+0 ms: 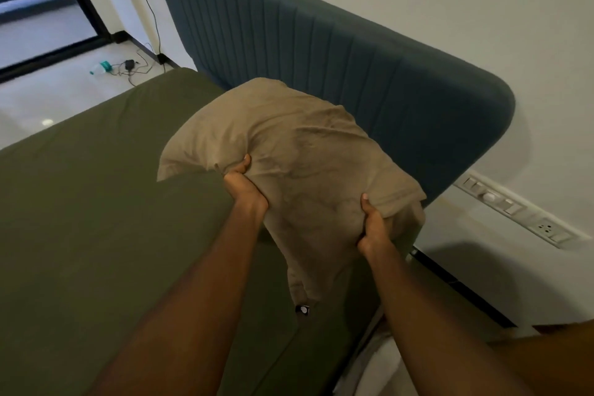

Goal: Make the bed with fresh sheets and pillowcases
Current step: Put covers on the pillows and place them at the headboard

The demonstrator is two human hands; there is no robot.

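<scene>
The pillow (289, 145) hangs in the air over the head-end corner of the bed (64, 267), close to the headboard (321, 58) and clear of the green sheet (128, 154), which already lies smooth. It sits inside a tan pillowcase (308, 260) whose slack open end droops below the hands.

To do this step well, I would shake the pillow down until it fills the far corners, then fold the loose end under and lay it flat against the headboard.

The left hand (246, 188) grips the near edge, its thumb (245, 161) pressed over bunched cloth and its other fingers curled beneath. The right hand (374, 225) clamps the near corner in the same way, thumb on top.
</scene>
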